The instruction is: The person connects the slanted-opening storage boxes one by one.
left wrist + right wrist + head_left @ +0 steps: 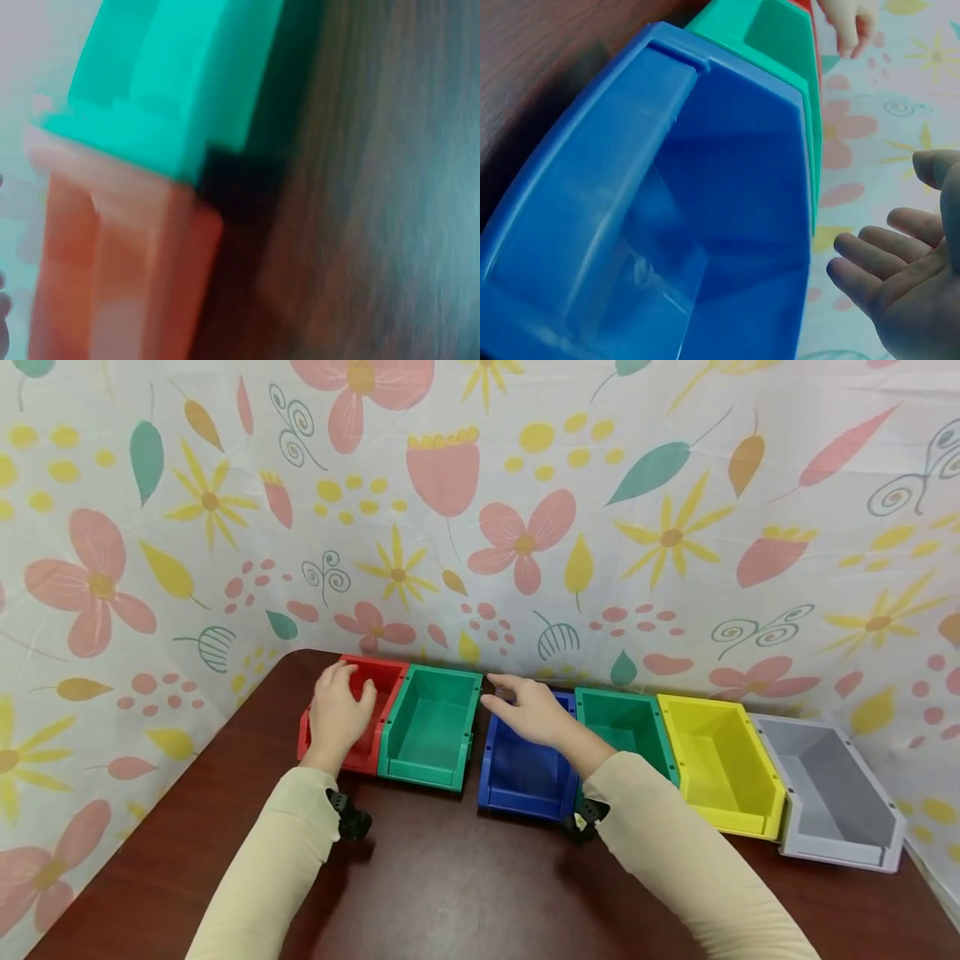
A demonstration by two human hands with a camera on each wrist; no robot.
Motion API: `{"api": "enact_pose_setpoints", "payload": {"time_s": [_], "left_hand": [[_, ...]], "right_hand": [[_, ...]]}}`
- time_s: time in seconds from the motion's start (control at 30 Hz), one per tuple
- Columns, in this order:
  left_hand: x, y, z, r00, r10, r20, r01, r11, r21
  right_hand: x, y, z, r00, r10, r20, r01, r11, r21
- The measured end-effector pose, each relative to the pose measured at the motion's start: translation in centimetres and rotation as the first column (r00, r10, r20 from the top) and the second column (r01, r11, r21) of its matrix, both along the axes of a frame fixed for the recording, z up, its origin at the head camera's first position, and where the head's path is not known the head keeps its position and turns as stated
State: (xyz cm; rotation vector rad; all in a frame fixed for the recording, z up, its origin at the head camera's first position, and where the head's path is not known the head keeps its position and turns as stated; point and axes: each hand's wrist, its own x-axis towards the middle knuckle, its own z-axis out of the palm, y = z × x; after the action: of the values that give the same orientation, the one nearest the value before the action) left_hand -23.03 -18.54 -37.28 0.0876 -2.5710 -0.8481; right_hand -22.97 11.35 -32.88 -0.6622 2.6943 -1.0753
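My left hand (pixel 339 714) is over the red bin (pixel 388 675) at the left end of a row, fingers loosely bent and holding nothing. Thumb and fingers stand apart. Above the blue bin (pixel 525 802) is my right hand (pixel 536 714), its fingers extended toward the left and its grasp empty. In the right wrist view that hand (pixel 907 285) shows spread fingers beside the blue bin (pixel 742 187). Between the two hands sits a green bin (pixel 422 772), side by side with the red one. The left wrist view is blurred, with only fingertips at its left edge.
Right of the blue bin stand a second green bin (pixel 621 696), a yellow bin (pixel 738 823) and a grey bin (pixel 836 852). A gap separates the left green bin from the blue one. Behind the dark wooden table (pixel 442 885) hangs a flowered cloth (pixel 465 568).
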Motion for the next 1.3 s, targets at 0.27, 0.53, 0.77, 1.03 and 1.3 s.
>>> {"api": "enact_pose_setpoints", "payload": {"time_s": [0.27, 0.53, 0.77, 1.03, 1.3], "left_hand": [[-0.2, 3.0, 0.1, 0.943, -0.19, 0.275, 0.171, 0.981, 0.091], [-0.1, 3.8, -0.6, 0.952, -0.15, 0.268, 0.121, 0.985, 0.121], [0.1, 4.4, -0.9, 0.966, -0.132, 0.223, 0.104, 0.986, 0.131], [0.0, 4.5, -1.4, 0.983, -0.109, 0.151, 0.082, 0.981, 0.174], [-0.2, 4.4, -1.9, 0.979, -0.12, 0.166, 0.093, 0.982, 0.164]], "right_hand": [[0.8, 3.0, 0.8, 0.999, -0.053, -0.001, 0.053, 0.999, -0.008], [1.4, 6.3, 1.9, 0.974, -0.117, 0.194, 0.133, 0.989, -0.068], [2.7, 9.2, 2.2, 0.927, -0.166, 0.336, 0.215, 0.97, -0.113], [4.9, 10.4, 2.1, 0.878, -0.157, 0.452, 0.271, 0.942, -0.2], [5.7, 10.3, 1.7, 0.84, -0.119, 0.53, 0.291, 0.922, -0.254]]}}
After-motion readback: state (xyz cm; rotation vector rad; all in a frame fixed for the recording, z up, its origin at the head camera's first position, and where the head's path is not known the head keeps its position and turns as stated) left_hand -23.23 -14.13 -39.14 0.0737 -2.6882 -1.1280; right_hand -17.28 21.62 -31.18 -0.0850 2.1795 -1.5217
